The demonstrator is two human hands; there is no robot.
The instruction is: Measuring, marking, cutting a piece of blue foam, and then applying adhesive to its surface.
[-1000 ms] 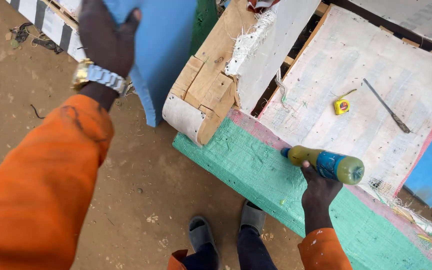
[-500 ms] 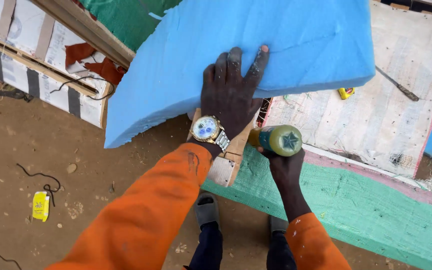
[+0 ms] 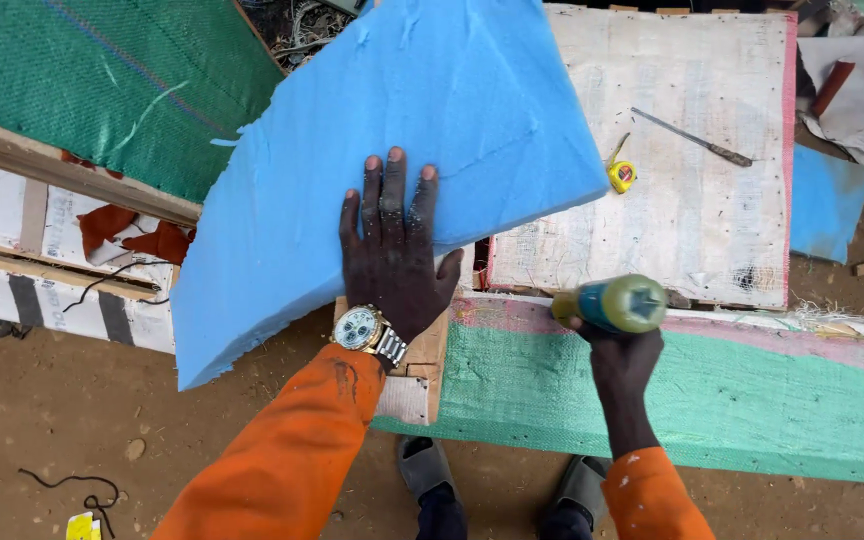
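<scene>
Since a moment ago, your blue foam sheet (image 3: 422, 130) has swung down to lie over the wooden frame corner (image 3: 414, 375) and the white woven panel (image 3: 692, 220). Your left hand (image 3: 392, 255) presses flat on it, fingers (image 3: 395, 190) spread. Your right hand (image 3: 620, 350) wraps a yellow-green bottle (image 3: 612, 303) above the green woven edge (image 3: 672, 400). Farther off lie a knife (image 3: 694, 139) and a yellow tape measure (image 3: 621, 175).

Orange sleeves (image 3: 282, 450) cover both arms, lower centre of frame. A gold-and-silver watch (image 3: 364, 330) circles the left wrist. Grey sandals (image 3: 422, 465) and dark trousers (image 3: 447, 515) at bottom.
</scene>
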